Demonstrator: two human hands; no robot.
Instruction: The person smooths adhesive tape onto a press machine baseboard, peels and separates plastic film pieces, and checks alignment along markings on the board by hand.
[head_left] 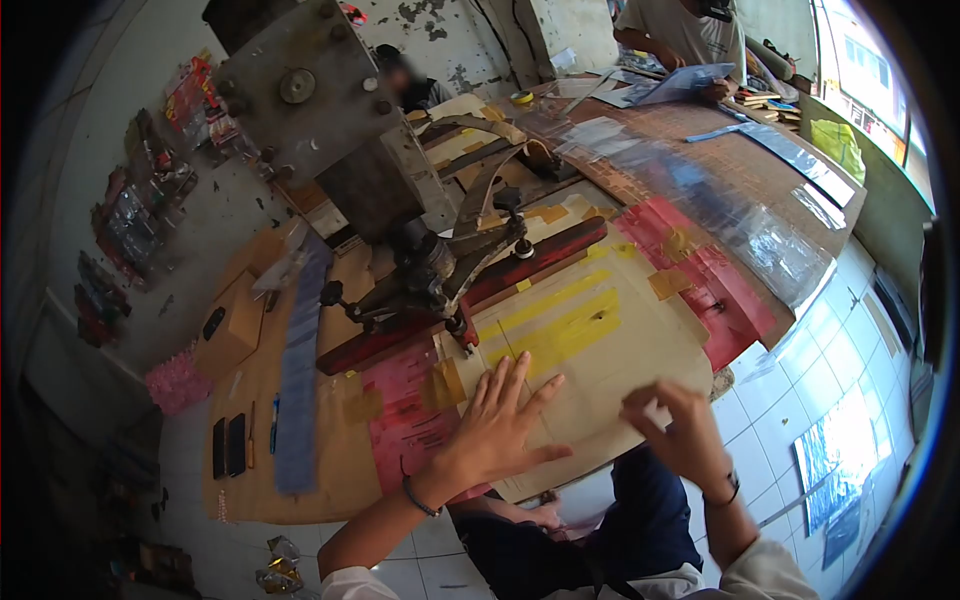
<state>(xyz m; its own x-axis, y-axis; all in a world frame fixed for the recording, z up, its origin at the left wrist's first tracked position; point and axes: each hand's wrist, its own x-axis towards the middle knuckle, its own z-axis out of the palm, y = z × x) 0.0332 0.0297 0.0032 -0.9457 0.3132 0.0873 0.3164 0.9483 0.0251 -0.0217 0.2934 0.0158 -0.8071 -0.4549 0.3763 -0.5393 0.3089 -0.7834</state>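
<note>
"So, where does the tan cardboard sheet with yellow strips (650,340) lie?"
"Under the left hand (497,425), which is spread wide, palm down; the right hand (690,435) curls near the sheet's front right edge; whether that one grips anything, I cannot tell."
"And the counts?"
"One sheet; two slim black rectangular slabs (236,445) well to the left; one long red bar (545,258) across the sheet's far side; two people (690,42) farthest off."
</note>
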